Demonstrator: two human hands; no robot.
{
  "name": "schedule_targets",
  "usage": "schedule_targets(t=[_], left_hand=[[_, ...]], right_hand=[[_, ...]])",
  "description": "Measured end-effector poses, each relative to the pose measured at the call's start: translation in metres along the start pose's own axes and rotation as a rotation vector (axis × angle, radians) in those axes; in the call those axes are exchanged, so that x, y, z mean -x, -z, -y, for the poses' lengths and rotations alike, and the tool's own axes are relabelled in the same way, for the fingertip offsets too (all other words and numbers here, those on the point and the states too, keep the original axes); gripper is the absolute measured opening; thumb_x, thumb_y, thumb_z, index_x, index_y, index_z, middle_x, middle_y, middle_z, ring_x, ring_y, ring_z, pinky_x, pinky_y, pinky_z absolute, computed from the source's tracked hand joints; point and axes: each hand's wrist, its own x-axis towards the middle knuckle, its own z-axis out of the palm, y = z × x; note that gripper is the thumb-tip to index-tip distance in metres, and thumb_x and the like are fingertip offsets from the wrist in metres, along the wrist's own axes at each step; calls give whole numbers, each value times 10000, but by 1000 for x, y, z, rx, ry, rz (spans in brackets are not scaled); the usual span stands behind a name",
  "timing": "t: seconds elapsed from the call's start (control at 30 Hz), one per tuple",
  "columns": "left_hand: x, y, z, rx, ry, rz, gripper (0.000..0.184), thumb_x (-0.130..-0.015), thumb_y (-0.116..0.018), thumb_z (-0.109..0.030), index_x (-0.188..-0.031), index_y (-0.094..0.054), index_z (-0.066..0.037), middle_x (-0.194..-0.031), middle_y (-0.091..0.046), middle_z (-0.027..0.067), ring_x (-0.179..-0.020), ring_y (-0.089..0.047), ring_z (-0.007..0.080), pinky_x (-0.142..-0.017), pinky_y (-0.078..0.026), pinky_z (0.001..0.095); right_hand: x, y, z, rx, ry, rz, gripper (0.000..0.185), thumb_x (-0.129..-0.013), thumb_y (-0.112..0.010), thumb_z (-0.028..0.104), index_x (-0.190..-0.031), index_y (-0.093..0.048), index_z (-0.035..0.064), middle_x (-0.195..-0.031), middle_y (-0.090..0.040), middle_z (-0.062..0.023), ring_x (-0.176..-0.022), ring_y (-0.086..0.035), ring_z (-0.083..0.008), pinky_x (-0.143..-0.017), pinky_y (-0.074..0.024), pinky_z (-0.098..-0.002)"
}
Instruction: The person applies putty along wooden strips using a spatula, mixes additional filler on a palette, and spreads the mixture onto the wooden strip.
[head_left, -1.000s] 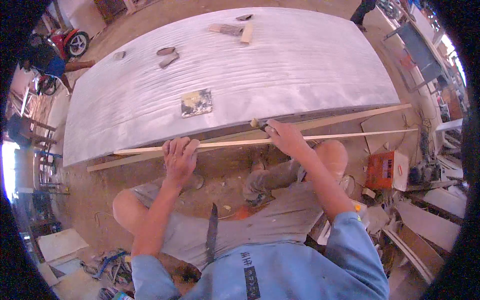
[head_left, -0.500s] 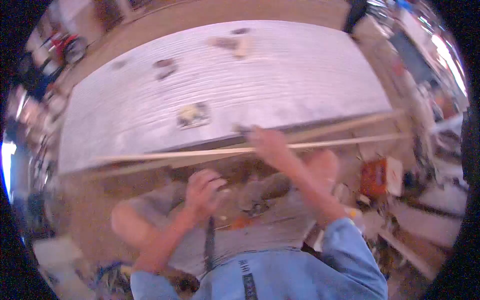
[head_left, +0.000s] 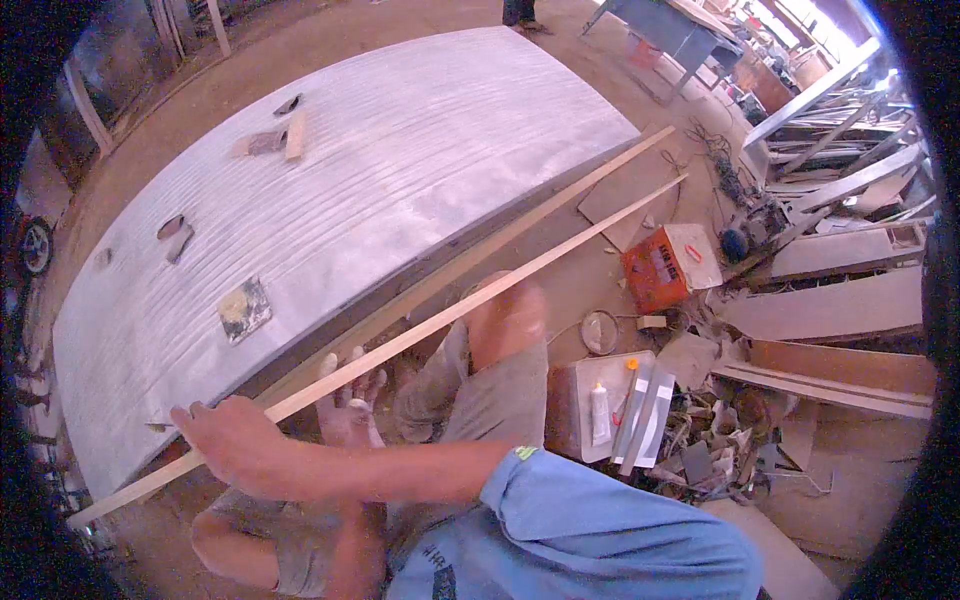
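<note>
A long thin wooden strip (head_left: 440, 322) runs diagonally in front of me, above my bent legs. My right hand (head_left: 235, 447) reaches across to the left and lies over the strip, its fingers curled at the panel's edge. What those fingers hold, if anything, is hidden. My left hand (head_left: 350, 408) is below the strip, palm up, with its fingers apart and partly behind the wood. Beyond the strip lies a large pale ribbed panel (head_left: 400, 150). On it rests a square pad (head_left: 244, 308) with yellowish powder, near its close edge.
A second wooden strip (head_left: 560, 205) runs along the panel's near edge. To the right are an orange and white box (head_left: 655, 272), a white tube (head_left: 600, 415) on a box, a heap of scraps (head_left: 720, 450) and stacked boards (head_left: 830, 310). A wood piece (head_left: 297, 135) lies on the panel.
The camera view has turned to the right. My right hand has moved left along the strip, crossing over my left arm. The left hand has come up to the strip and opened.
</note>
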Motion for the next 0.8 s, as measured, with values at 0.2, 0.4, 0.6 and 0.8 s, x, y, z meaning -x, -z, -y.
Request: schedule_targets(t=[0.2,0.4,0.6,0.8], left_hand=[[-7,-13,-9,-9,-134,-178,433,-994,-551,-313,-1339,-455,-69,-1314,-559,198,-1210,-566,351,-1009,-497,520],[-9,9,-70,37,-159,-364,463,-999,-544,-377,-1308,-458,-43,-1246,-600,192,-1163,-587,340,-989,-509,469],[-4,59,-147,-28,-205,-318,489,-1017,-477,-451,-1279,-483,-38,-1176,-632,166,-1069,-613,305,-958,-505,428],[-9,75,-208,-288,-257,-725,602,-1011,-464,-493,-1385,-418,-24,-1280,-567,205,-1091,-594,302,-939,-509,423]], right_hand=[[-2,3,16,-23,53,-63,405,-807,-601,102,-1190,-548,-19,-860,-640,-147,-787,-677,-339,-719,-536,-455],[43,69,6,-170,284,-164,469,-829,-619,155,-1271,-548,15,-1044,-684,-136,-884,-665,-330,-899,-488,-462],[83,119,-13,-236,241,-69,440,-796,-645,78,-1233,-624,30,-1028,-685,-125,-920,-664,-325,-822,-523,-422],[100,154,-52,-140,200,-407,445,-760,-642,-15,-1202,-647,30,-1039,-683,-137,-904,-647,-342,-801,-515,-408]])
